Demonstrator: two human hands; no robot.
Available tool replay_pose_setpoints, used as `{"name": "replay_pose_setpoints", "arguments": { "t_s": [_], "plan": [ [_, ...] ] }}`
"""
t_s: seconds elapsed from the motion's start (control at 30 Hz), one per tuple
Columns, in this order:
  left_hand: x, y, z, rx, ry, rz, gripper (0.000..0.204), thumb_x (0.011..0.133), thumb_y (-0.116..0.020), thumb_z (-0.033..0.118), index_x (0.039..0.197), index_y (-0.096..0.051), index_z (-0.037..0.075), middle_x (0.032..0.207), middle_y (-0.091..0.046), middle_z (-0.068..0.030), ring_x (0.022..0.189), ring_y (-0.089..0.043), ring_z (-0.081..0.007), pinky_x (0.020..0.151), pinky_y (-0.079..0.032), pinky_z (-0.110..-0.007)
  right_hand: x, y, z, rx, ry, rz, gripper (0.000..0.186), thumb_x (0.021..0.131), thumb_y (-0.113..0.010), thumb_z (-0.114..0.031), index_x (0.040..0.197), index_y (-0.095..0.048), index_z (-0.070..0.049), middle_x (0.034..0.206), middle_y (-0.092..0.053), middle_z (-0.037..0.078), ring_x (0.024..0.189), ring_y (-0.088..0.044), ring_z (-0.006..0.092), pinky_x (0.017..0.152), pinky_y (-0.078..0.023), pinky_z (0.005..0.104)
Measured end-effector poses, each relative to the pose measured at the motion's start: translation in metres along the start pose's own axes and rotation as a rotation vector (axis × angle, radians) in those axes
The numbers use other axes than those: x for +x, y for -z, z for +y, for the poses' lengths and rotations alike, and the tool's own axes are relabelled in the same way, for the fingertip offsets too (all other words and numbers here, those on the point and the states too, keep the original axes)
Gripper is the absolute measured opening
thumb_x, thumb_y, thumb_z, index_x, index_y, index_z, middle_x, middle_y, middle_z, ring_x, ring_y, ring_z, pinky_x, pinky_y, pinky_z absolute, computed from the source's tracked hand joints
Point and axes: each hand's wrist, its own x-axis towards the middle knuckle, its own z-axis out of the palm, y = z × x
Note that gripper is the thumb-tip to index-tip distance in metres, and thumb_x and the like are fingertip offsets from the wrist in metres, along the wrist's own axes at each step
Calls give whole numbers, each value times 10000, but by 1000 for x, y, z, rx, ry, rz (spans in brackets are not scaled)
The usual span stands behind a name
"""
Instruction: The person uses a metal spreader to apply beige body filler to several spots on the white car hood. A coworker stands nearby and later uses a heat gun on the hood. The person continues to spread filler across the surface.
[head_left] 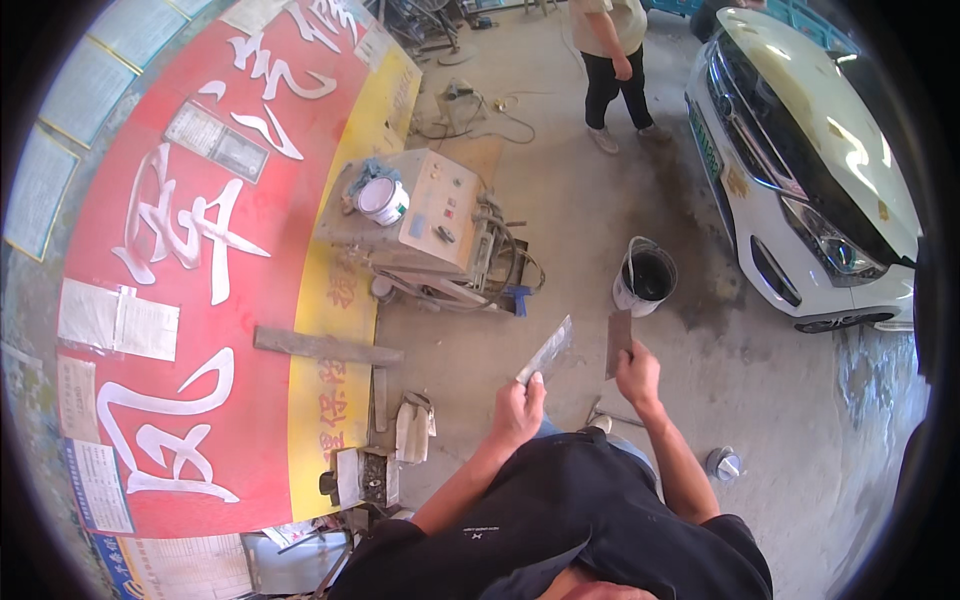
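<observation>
My left hand (520, 410) is closed round the end of a thin silvery metal scraper blade (550, 347), which angles up and to the right in front of my body. To its right, my right hand (636, 372) grips a brownish rectangular scraper plate (618, 340), held upright. The two plates are apart, with floor visible between them. Beyond the right plate stands a bucket (645, 275) with dark contents and a handle.
A red-and-yellow signboard (140, 320) fills the left. A machine cabinet (437, 225) carries a white tub (381, 200). A white car (810, 130) is at right, beside another person (605, 50) standing ahead. A small can (724, 463) lies on the concrete floor (540, 190).
</observation>
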Motion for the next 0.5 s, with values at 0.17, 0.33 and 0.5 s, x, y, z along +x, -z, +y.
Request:
{"name": "replay_pose_setpoints", "arguments": {
  "t_s": [0.17, 0.33, 0.5],
  "plan": [
    [37, 11, -13, -487, 260, -75, 453, 1116, -509, 334, 1212, -684, -73, 1109, -745, -122, 908, -725, -170, 742, -625, -333, 13, 41, -51, 437, -327, -83, 528, 907, -668, -63, 1428, -595, -18, 807, -661, 92, 744, -648, 176, 683, -539, 369],
    [74, 32, -2, -538, 179, -137, 445, 1110, -549, 357, 970, -717, -31, 887, -696, -38, 738, -645, -94, 689, -632, -308, 1, 43, -72, 691, -446, 48, 546, 973, -701, -135, 1470, -559, 38, 933, -673, 37, 823, -632, 106, 778, -571, 271],
    [111, 46, -20, -317, 65, -300, 544, 1109, -552, 356, 704, -644, 4, 694, -615, 1, 654, -634, -92, 671, -615, -321, -22, 37, -75, 766, -512, 70, 457, 973, -751, -148, 1346, -626, 86, 1098, -760, 99, 915, -681, 109, 788, -585, 279]
  ]
}}
